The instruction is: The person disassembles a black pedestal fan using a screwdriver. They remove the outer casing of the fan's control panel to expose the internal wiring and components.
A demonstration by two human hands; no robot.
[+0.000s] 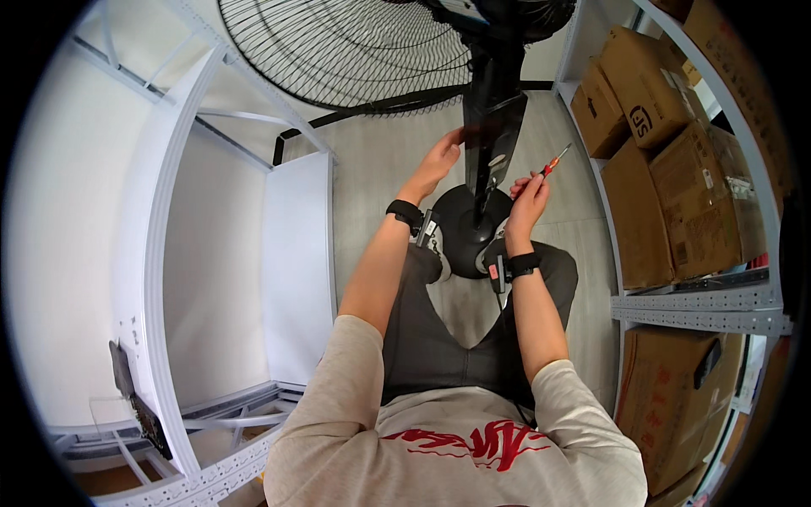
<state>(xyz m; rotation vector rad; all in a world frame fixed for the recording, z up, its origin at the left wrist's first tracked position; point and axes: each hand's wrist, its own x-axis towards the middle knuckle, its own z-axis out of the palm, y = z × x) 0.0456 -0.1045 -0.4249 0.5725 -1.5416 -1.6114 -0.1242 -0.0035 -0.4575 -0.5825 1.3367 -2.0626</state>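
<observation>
A black pedestal fan stands upright in front of me, with its large wire grille at the upper left and its round base between my feet. My left hand reaches to the left side of the column, fingers stretched out, their tips partly lost against the dark housing. To the right of the column, my right hand is closed around a screwdriver with a red handle, its metal tip pointing up and away to the right. The screwdriver is apart from the fan.
At the right, a metal shelf rack holds several cardboard boxes. White shelving stands on the left. Pale floor shows around the fan. Both my wrists wear black straps with small devices.
</observation>
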